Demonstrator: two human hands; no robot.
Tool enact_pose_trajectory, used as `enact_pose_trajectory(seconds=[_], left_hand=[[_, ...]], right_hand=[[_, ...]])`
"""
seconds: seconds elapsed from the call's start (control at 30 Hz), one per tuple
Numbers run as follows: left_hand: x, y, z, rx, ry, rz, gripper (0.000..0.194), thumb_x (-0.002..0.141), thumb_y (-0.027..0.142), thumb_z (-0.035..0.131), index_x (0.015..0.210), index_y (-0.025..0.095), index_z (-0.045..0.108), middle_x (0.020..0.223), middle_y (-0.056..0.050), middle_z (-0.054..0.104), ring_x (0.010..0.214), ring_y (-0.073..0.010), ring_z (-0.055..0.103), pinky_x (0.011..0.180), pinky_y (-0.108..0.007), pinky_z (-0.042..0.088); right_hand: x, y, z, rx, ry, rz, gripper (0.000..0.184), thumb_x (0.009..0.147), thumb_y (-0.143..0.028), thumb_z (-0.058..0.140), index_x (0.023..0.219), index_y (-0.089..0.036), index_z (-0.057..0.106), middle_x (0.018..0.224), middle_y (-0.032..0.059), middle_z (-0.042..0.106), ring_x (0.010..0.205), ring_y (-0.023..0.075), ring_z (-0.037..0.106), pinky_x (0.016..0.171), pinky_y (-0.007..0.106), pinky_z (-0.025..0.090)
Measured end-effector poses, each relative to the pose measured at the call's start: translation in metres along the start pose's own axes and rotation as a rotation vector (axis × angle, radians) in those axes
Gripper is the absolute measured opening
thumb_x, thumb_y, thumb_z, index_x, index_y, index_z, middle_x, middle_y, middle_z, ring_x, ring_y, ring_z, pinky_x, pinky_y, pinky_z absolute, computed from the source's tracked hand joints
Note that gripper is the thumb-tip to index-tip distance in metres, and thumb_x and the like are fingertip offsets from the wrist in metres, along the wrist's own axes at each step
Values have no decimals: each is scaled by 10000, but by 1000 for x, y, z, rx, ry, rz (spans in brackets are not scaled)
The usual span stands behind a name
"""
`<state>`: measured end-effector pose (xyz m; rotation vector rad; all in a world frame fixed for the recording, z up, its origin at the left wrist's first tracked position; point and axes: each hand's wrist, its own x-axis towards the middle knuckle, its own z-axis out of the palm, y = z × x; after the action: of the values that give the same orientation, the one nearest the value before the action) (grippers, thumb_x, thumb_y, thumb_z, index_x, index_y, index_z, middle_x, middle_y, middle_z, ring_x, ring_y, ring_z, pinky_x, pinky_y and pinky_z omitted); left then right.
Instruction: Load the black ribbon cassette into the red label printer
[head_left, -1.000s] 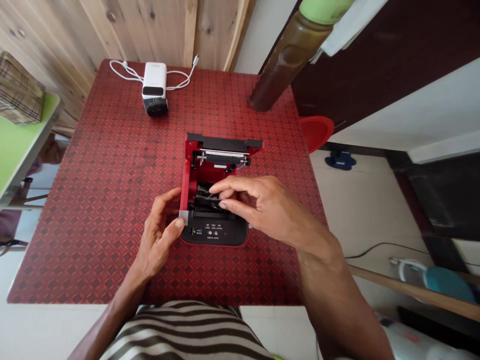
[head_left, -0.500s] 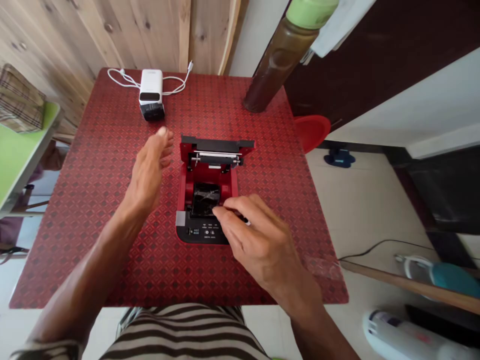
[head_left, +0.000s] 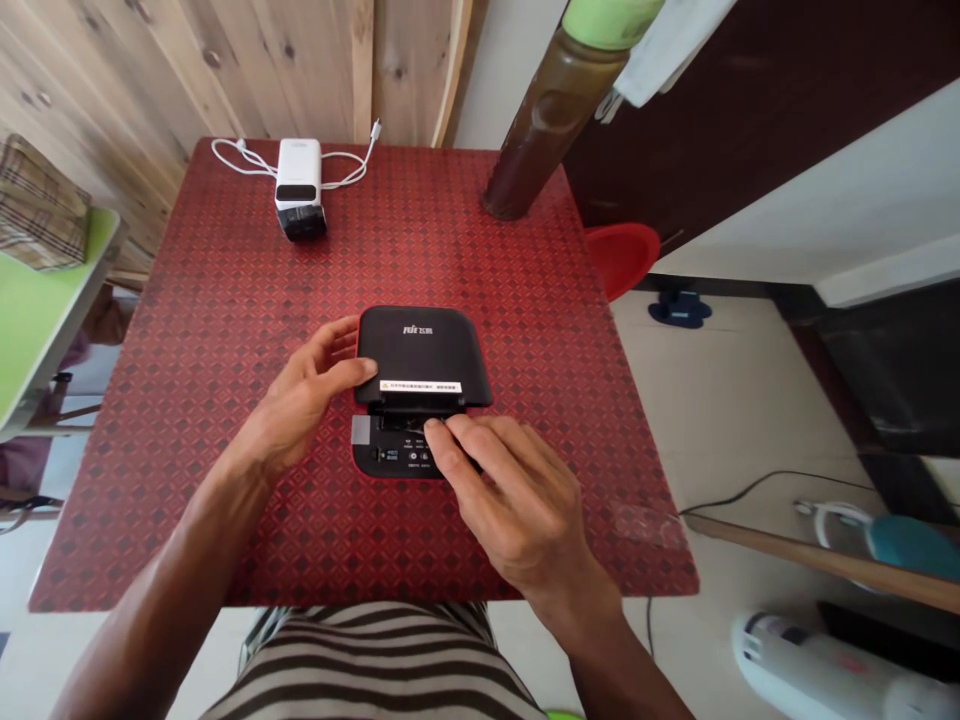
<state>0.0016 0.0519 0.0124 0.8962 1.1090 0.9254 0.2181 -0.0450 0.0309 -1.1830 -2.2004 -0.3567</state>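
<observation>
A black and red printer lies on the red patterned table, its black lid lowered almost to the body. A gap runs between the lid's front edge and the button panel. My left hand grips the lid at its left edge, thumb on top and fingers along the side. At the right end of the gap, my right hand is closed with thumb and forefinger pinched on the end of a black film roll. Most of that roll is hidden under the lid.
A white power bank with a white cable and a black piece against it lies at the back left of the table. A brown bottle with a green cap stands at the back right. A red stool is beyond the right edge.
The printer's lid, raised before, has swung down over the roll. My left hand has moved from the air down onto the lid's left edge. My right hand stays by the front.
</observation>
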Motion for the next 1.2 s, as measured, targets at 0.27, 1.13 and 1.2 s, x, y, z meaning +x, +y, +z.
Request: enact_pose_trajectory(seconds=[0.27,1.13,1.2], left_hand=[[-6,-21,-10,39,-73,82,614,822,426,1007,1388,286,813,1539,-115,793,1490,-400,692,1318,-602,514],[-36,-42,-9,71,35,157,536,1032,554,849,1498,300,775,1607,-97,763,1504,-372,699,1325,-566,503],[-48,-48,-9,77,34,157,548,1038,515,844,1547,335,752,1642,-80,739,1505,-372,691,1311,-561,512]], right_hand=[[-4,1,2,63,-13,37,254,1098,7,661,1164,-199,796,906,39,844,768,191,729,692,359,605],[-36,-6,4,262,75,336,544,1102,-209,751,1626,-188,606,1388,167,855,1331,334,783,1109,507,643],[-43,-7,4,272,103,395,555,1087,-221,779,1617,-189,616,1371,181,844,1283,337,792,1081,519,671]])
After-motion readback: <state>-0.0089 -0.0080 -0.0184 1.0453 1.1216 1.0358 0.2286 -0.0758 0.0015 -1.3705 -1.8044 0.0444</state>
